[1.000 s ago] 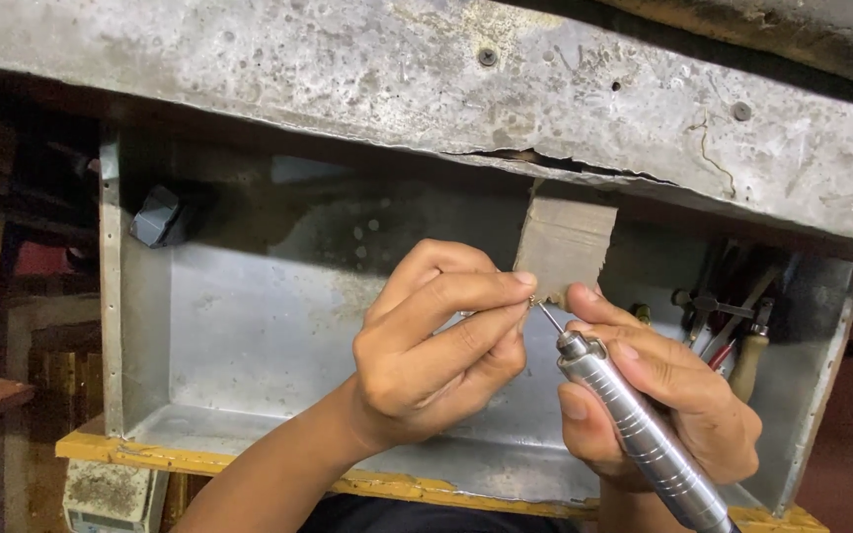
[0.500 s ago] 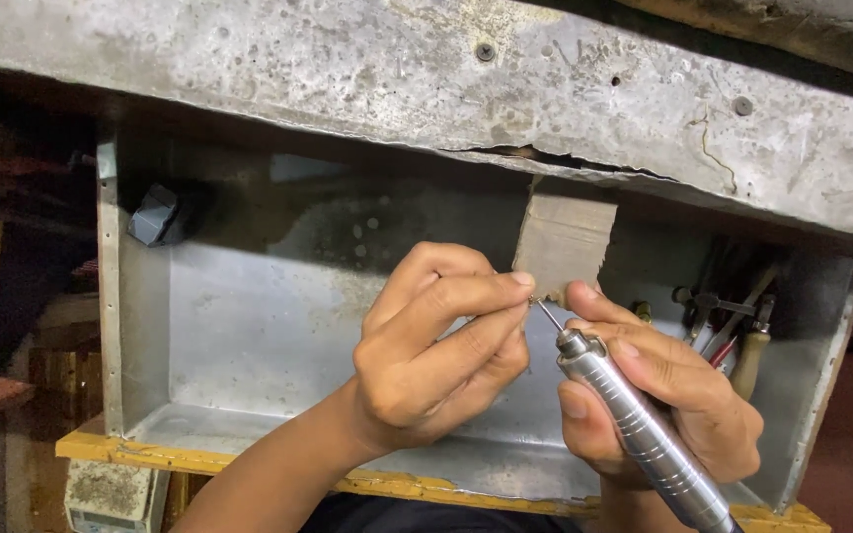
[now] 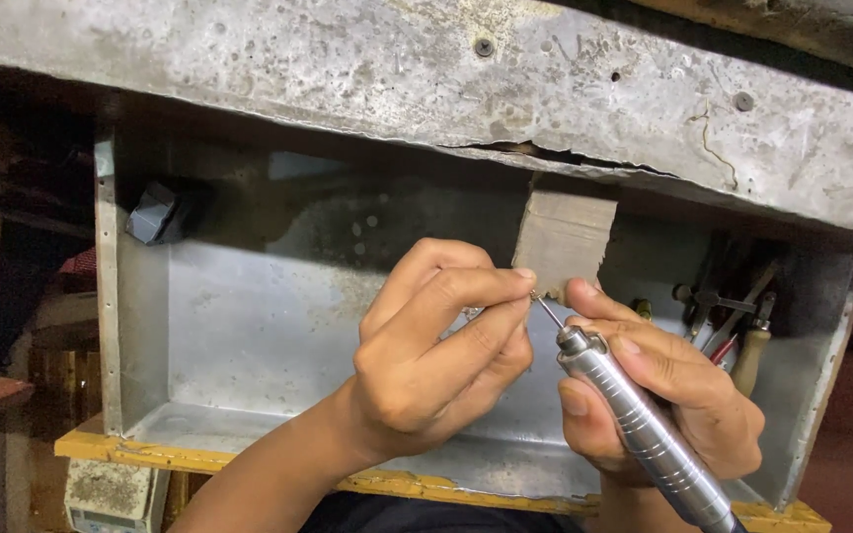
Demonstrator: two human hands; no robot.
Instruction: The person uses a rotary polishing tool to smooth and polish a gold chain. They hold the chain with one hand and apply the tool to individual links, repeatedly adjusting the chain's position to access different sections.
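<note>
A: Item one, what are we holding?

B: We are gripping a ribbed silver rotary handpiece (image 3: 644,434) in our right hand (image 3: 659,400), fingers wrapping its barrel, its thin bit (image 3: 547,311) pointing up-left.

A: And the left hand (image 3: 436,345)?

B: It is curling closed, fingertips (image 3: 515,286) pinching something too small for us to make out, right at the bit's tip, before a small wooden block (image 3: 565,237).

A: Surroundings?

B: A metal-lined tray (image 3: 249,326) is sitting behind both hands, under a worn bench edge (image 3: 348,69); hand tools (image 3: 733,316) are leaning at its right.

Bare forearms, no sleeves/gloves/rings.
</note>
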